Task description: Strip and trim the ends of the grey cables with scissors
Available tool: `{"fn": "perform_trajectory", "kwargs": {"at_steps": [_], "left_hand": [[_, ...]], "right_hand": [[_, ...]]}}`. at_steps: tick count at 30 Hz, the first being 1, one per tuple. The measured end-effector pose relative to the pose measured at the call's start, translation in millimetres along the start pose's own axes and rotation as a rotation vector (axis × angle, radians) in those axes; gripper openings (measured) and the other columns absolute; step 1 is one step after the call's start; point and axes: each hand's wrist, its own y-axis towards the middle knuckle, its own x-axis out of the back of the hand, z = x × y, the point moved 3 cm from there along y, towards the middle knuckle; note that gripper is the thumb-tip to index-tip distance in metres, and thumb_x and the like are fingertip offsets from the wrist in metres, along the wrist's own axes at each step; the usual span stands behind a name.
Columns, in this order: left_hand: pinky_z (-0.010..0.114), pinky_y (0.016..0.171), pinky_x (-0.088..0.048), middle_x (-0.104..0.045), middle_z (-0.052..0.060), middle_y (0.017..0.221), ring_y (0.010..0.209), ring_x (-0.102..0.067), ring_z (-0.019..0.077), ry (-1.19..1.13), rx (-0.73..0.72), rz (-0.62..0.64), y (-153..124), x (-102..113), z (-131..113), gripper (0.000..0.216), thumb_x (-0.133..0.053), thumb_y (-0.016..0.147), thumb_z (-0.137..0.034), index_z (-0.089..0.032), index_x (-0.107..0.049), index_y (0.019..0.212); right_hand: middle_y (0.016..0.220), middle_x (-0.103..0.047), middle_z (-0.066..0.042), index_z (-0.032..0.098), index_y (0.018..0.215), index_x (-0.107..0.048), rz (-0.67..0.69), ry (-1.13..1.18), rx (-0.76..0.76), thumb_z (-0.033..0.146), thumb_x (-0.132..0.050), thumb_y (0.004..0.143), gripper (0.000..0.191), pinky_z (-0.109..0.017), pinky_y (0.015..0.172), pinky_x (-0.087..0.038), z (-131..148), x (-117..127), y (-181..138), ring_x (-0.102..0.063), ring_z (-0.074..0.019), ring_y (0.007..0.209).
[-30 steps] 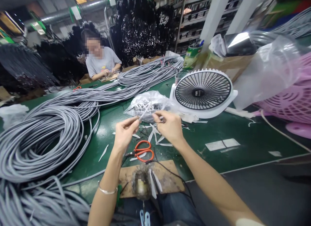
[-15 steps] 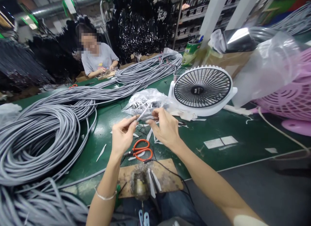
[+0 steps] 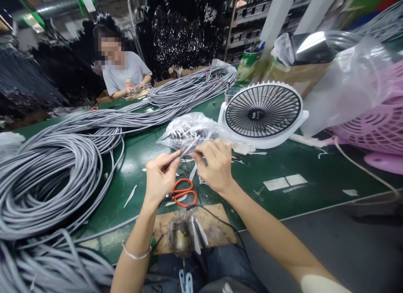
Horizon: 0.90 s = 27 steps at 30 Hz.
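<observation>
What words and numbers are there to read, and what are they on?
"FAN": on the middle of the white fan; the smaller print beside it is unreadable.
Green can: markings too blurred to read.
Grey shirt: print too small to make out.

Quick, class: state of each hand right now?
Left hand: closed, pinching a thin pale strand.
Right hand: curled beside the strand; whether it holds anything cannot be told.

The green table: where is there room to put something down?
Best is probably the bare stretch of green table between the white fan and the white card. Another lies between the grey coil and left hand, with a white scrap on it. It's crowded near the right hand: orange scissors, plastic bag.
</observation>
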Motion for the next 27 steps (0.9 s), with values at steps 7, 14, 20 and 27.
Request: {"fn": "perform_trajectory", "kwargs": {"at_steps": [7, 14, 20, 27], "left_hand": [[0.020, 0.045, -0.033, -0.058, 0.001, 0.057, 0.047, -0.041, 0.0069, -0.110, 0.073, 0.063, 2.8, 0.6, 0.9, 0.022, -0.063, 0.070, -0.024, -0.014, -0.074, 0.087], [0.018, 0.041, -0.031, -0.061, 0.002, 0.061, 0.044, -0.038, 0.0053, -0.195, 0.192, 0.087, 4.7, -6.1, 1.6, 0.024, -0.065, 0.065, -0.025, -0.012, -0.073, 0.084], [0.016, 0.038, -0.025, -0.054, -0.001, 0.062, 0.041, -0.033, 0.0029, -0.152, 0.187, 0.078, 0.4, -11.2, 1.1, 0.023, -0.059, 0.070, -0.021, -0.015, -0.070, 0.089], [0.016, 0.036, -0.019, -0.048, -0.003, 0.063, 0.039, -0.026, 0.0015, -0.115, 0.168, -0.011, 7.5, -3.3, 13.1, 0.020, -0.053, 0.072, -0.015, -0.017, -0.068, 0.086]], "right_hand": [[0.060, -0.048, 0.001, 0.019, 0.066, -0.046, 0.216, 0.653, -0.409, 0.045, -0.045, 0.087, 0.034, -0.027, 0.056, -0.032, -11.5, -23.0, -4.5, -0.043, -0.0122, 0.057], [0.052, -0.033, 0.007, 0.019, 0.064, -0.046, 0.228, 1.283, -0.825, 0.063, -0.061, 0.066, 0.047, -0.021, 0.044, -0.023, -13.7, -36.5, -8.2, -0.029, -0.0059, 0.045], [0.049, -0.026, 0.009, 0.019, 0.059, -0.044, 0.081, 1.386, -0.957, 0.055, -0.071, 0.060, 0.045, -0.021, 0.040, -0.016, -17.7, -34.4, -5.0, -0.020, -0.0039, 0.041], [0.048, -0.018, 0.011, 0.021, 0.059, -0.037, -0.229, 1.376, -1.058, 0.046, -0.072, 0.062, 0.043, -0.017, 0.036, -0.017, -66.1, -4.0, 7.3, -0.017, -0.0048, 0.040]]}}
